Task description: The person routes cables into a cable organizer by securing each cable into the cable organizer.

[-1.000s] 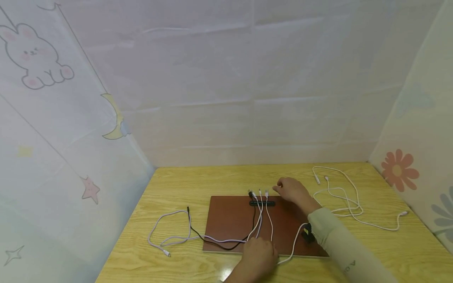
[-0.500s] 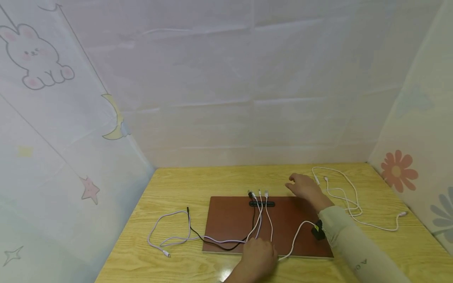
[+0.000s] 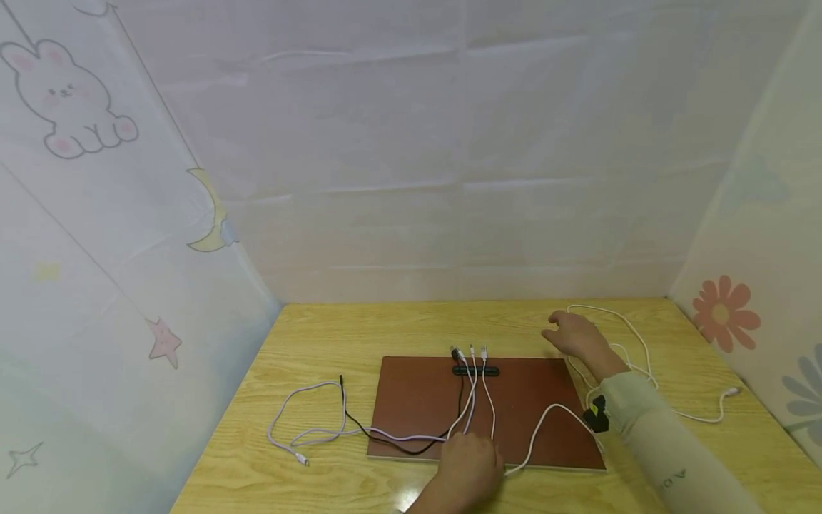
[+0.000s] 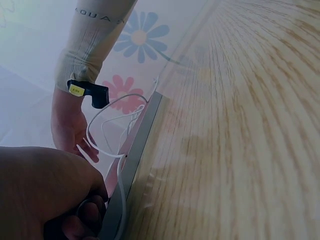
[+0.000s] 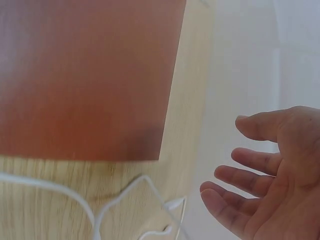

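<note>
My left hand (image 3: 469, 467) is at the front edge of the reddish-brown board (image 3: 526, 414), its fingers curled round cables in the left wrist view. Black, lilac (image 3: 411, 437) and white cables (image 3: 491, 407) converge at this hand. Their plug ends (image 3: 484, 353) stick out past a black cable holder (image 3: 475, 370) at the board's back edge. Another white stretch of cable (image 3: 536, 432) leaves the hand's right side and loops over the board. Beyond the board's back right corner, my right hand (image 5: 270, 175) hovers with fingers apart and nothing in it.
A tangled white cable (image 3: 632, 335) lies on the wooden table (image 3: 334, 332) at the right, partly behind my right arm. At the left lie a lilac cable end (image 3: 302, 460) and a black cable tip (image 3: 341, 382). Printed cloth walls (image 3: 359, 228) enclose the table.
My right hand has moved right, away from the plug ends, toward the tangled white cable. The left hand and the cables at the holder have stayed put.
</note>
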A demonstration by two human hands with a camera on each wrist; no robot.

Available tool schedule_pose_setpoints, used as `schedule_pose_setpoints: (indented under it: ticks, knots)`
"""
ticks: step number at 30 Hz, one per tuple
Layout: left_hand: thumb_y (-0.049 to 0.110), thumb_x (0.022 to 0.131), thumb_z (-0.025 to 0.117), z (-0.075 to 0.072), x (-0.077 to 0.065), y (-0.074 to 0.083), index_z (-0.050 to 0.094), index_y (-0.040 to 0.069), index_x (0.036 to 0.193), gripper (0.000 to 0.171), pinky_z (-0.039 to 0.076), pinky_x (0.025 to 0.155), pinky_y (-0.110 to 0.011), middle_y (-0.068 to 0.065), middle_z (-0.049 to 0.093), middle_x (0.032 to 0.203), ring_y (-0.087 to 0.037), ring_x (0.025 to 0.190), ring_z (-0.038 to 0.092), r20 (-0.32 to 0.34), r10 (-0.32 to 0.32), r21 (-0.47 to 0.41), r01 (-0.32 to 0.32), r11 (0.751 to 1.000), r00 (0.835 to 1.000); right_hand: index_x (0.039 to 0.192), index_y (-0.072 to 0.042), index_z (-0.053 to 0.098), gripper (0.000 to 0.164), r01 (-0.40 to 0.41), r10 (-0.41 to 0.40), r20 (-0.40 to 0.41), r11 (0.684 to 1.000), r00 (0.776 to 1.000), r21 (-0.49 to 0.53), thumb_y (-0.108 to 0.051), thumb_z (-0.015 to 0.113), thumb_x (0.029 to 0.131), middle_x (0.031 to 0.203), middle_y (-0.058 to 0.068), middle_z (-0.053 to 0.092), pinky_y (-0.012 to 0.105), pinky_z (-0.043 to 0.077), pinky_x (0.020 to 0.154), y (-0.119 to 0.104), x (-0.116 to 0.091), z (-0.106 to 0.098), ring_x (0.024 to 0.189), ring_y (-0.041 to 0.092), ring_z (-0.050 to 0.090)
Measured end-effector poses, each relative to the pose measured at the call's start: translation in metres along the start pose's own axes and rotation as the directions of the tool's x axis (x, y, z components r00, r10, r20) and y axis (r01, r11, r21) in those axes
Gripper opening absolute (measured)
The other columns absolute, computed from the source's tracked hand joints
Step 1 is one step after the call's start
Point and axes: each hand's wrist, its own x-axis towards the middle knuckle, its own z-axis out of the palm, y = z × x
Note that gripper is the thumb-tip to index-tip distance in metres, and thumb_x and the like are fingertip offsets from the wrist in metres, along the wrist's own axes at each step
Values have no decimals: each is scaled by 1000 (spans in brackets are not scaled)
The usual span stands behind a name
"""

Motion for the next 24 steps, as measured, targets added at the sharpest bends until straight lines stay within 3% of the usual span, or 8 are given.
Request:
schedule_pose_setpoints:
  ticks: [11, 18, 24]
  knots:
    - [40, 95, 59, 1, 1, 0, 67, 16, 64, 41, 42, 49, -31, -1, 65, 64, -20, 59, 60, 10, -20, -16, 20, 1000, 1000, 140, 15, 43, 58, -12, 12, 10, 1000, 1000, -5, -23, 58, 99, 138, 39, 48, 63, 45, 92, 24, 1, -6, 119, 56, 51]
    - [40, 96, 57, -2, 1, 0, 66, 15, 65, 41, 43, 50, -31, 0, 65, 65, -19, 60, 60, 34, -13, -14, 14, 1000, 999, 141, 16, 41, 58, -46, 46, -12, 999, 999, -14, -20, 54, 98, 138, 44, 42, 66, 41, 96, 37, 2, -3, 122, 61, 44]
    - [41, 96, 57, -1, 1, 1, 66, 16, 66, 41, 43, 50, -31, 1, 64, 64, -19, 60, 60, 42, -24, -6, 24, 1000, 999, 137, 20, 40, 58, -42, 42, -24, 999, 999, -34, -15, 54, 92, 125, 44, 50, 61, 46, 86, 48, 3, -1, 110, 57, 52]
